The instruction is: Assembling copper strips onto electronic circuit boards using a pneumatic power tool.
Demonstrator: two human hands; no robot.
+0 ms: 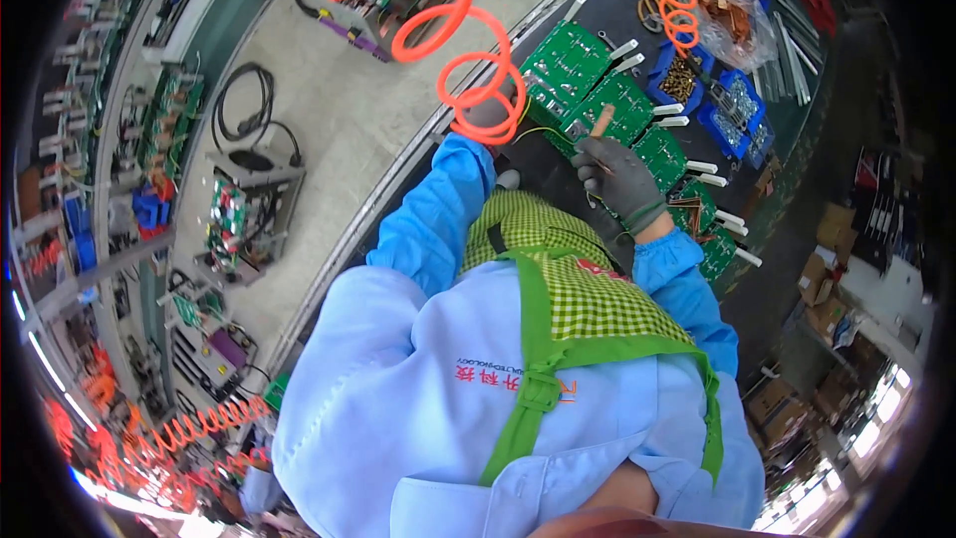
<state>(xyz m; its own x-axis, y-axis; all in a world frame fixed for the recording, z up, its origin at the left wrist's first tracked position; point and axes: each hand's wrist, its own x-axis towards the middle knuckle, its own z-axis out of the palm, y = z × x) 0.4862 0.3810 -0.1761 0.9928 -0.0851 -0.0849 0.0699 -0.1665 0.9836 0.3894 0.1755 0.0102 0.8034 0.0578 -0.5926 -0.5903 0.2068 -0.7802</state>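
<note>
My right hand (619, 177), in a grey glove, is closed around a slim tan stick (603, 121) whose wider end points up over the green circuit boards. My left hand (486, 112), also gloved in grey, is at the bench edge beside the nearest circuit board (566, 65). Loops of an orange coiled air hose (480, 70) cover most of it, so its fingers are hidden. A thin yellow-green wire (543, 130) runs between the two hands. Several more circuit boards (659, 154) with white posts lie in a row, passing under my right hand.
Blue bins hold brass-coloured parts (678, 82) and silvery screws (739, 100). Behind them lies a clear bag of copper-coloured parts (732, 20). A second orange coiled hose (679, 0) hangs near pliers (650, 12). Left of me, an open electronic unit (244, 219) and black cable (249, 105) rest on a pale surface.
</note>
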